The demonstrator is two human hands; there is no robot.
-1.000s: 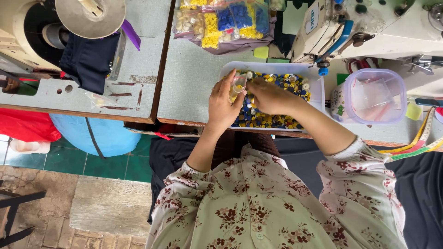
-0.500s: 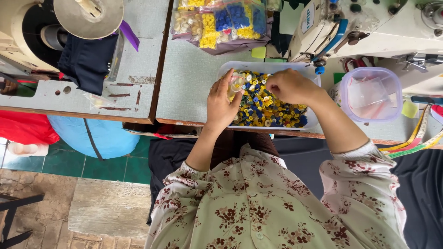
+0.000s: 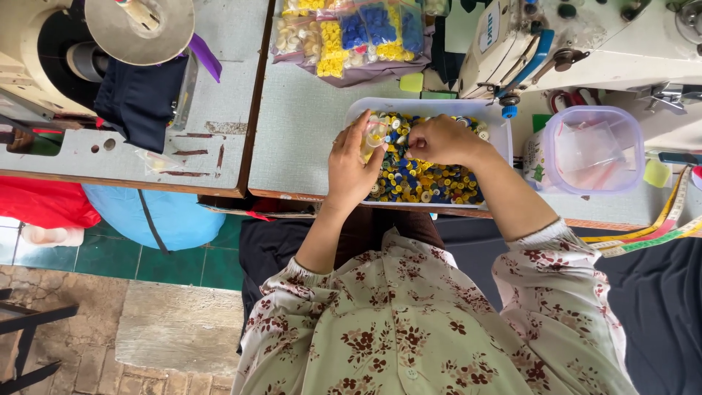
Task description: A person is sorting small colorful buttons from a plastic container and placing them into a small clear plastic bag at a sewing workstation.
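Note:
A white rectangular tray on the grey table holds many loose yellow, blue and white buttons. Over its left end my left hand holds a small clear plastic bag with a few pale buttons in it. My right hand is over the middle of the tray, fingers pinched together close to the bag's mouth; what they hold is too small to make out.
Filled bags of yellow, blue and white buttons lie behind the tray. A sewing machine stands at the right rear, a clear tub of empty bags beside the tray, a measuring tape at the right edge. Another machine stands left.
The view has shifted slightly. My right hand dipped down to the buttons on the right, then came back up toward the bag in my left hand.

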